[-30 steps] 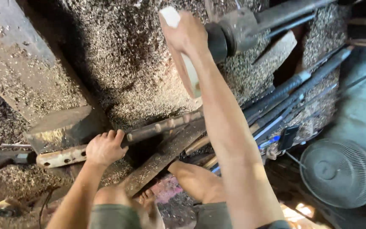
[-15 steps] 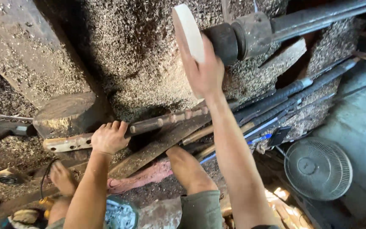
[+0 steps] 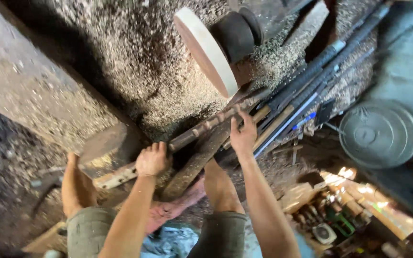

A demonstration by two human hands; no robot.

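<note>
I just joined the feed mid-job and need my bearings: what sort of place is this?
Most likely a small wood-turning workshop. Wood shavings cover the ground, a pale wooden disc sits mounted on a lathe spindle, and long-handled tools lie beside it. Both hands grip a ridged metal bar.

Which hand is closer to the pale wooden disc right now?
Right. The right hand grips the long rod just below the disc; the left hand holds the rod's lower end, farther down-left.

left hand (image 3: pixel 152 160): fingers curl over the bar's (image 3: pixel 206 125) near end, hiding it | right hand (image 3: pixel 243 136): palm unseen | tools (image 3: pixel 333 222) bottom right: blurred, too small to tell | both forearms cut off by bottom edge
</note>
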